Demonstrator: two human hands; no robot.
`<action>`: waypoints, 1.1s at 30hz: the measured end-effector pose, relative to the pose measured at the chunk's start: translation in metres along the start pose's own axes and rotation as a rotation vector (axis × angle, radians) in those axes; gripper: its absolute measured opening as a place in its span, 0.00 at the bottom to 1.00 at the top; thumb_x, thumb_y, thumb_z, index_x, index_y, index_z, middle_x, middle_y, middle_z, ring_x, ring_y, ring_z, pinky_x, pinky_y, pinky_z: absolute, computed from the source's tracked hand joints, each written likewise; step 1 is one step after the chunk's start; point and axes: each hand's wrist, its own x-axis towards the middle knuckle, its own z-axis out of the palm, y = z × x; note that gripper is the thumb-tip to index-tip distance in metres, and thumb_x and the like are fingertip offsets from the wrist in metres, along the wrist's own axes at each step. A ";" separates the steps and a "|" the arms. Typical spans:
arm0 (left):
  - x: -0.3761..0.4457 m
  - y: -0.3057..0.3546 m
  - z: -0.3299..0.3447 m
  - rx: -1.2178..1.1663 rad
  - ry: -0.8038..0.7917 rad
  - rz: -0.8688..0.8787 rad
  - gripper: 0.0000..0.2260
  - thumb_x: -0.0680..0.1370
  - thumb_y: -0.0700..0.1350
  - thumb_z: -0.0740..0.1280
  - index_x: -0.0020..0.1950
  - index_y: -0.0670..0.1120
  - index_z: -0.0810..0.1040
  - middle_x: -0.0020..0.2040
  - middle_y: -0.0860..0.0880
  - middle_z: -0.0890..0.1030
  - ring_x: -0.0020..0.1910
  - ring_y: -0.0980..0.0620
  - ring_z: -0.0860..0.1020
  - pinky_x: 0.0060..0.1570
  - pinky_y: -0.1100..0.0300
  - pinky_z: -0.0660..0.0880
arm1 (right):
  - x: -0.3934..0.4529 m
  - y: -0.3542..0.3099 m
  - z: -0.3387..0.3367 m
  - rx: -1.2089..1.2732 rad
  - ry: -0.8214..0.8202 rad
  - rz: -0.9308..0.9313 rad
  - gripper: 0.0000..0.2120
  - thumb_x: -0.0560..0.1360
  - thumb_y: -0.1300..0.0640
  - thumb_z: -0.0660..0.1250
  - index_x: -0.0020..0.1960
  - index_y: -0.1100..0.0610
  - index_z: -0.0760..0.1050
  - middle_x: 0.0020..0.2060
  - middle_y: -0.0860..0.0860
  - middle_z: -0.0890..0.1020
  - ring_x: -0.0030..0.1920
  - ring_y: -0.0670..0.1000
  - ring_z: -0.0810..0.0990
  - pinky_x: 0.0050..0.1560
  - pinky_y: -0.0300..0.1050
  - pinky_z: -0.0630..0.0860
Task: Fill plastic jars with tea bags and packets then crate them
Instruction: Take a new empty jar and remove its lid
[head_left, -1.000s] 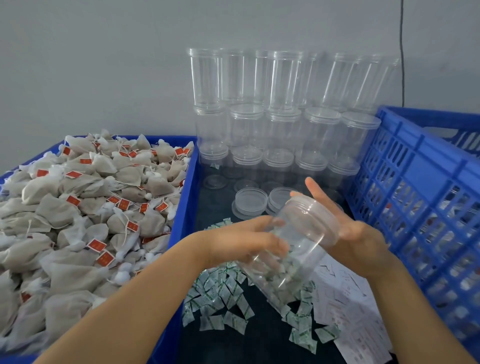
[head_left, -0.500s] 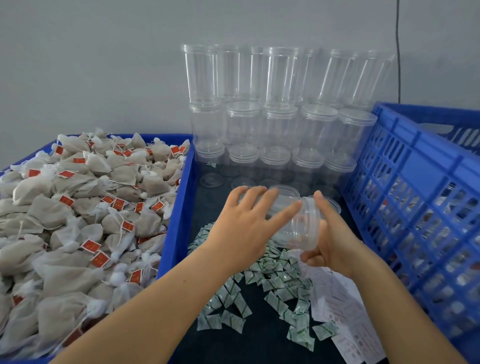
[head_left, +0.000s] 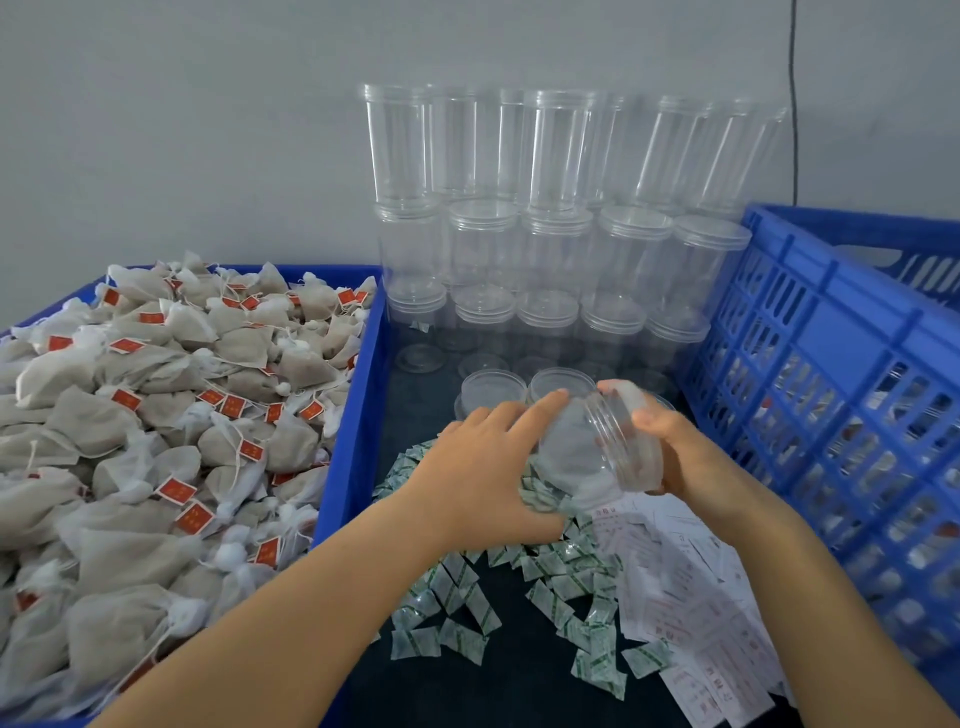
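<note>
Dark tabletop (head_left: 519, 691): right hand (head_left: 691, 462) grips tilted jar (head_left: 597, 447).

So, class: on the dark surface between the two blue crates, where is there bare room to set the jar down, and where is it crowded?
Bare dark surface shows between the tea-bag crate wall and the loose lids, and again near the front edge, left of the paper slips. The middle is crowded with green-and-white packets, and the back with stacked jars.

We see our right hand (head_left: 675, 457) gripping a tilted clear jar (head_left: 597, 452), our left hand (head_left: 488, 467) spread at its nine o'clock over green-striped packets (head_left: 457, 587).
</note>
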 end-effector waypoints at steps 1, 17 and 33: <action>0.000 -0.001 0.000 -0.098 -0.039 -0.035 0.46 0.67 0.61 0.70 0.76 0.59 0.45 0.67 0.54 0.68 0.64 0.52 0.68 0.61 0.56 0.68 | 0.001 0.000 -0.002 0.023 0.017 -0.028 0.23 0.63 0.30 0.60 0.57 0.27 0.75 0.53 0.57 0.81 0.48 0.57 0.75 0.49 0.55 0.68; 0.020 -0.028 0.007 -0.747 0.233 -0.407 0.53 0.61 0.55 0.80 0.74 0.63 0.46 0.71 0.56 0.64 0.66 0.58 0.65 0.61 0.59 0.65 | 0.064 0.047 -0.038 0.182 0.676 -0.186 0.26 0.73 0.59 0.75 0.61 0.48 0.63 0.55 0.45 0.73 0.50 0.38 0.77 0.44 0.30 0.74; 0.020 -0.026 0.004 -0.759 0.221 -0.411 0.48 0.59 0.53 0.81 0.71 0.61 0.55 0.66 0.55 0.68 0.69 0.51 0.64 0.67 0.48 0.67 | 0.105 0.092 -0.044 -0.242 0.750 0.191 0.40 0.67 0.49 0.81 0.70 0.52 0.62 0.68 0.55 0.71 0.58 0.55 0.70 0.54 0.52 0.71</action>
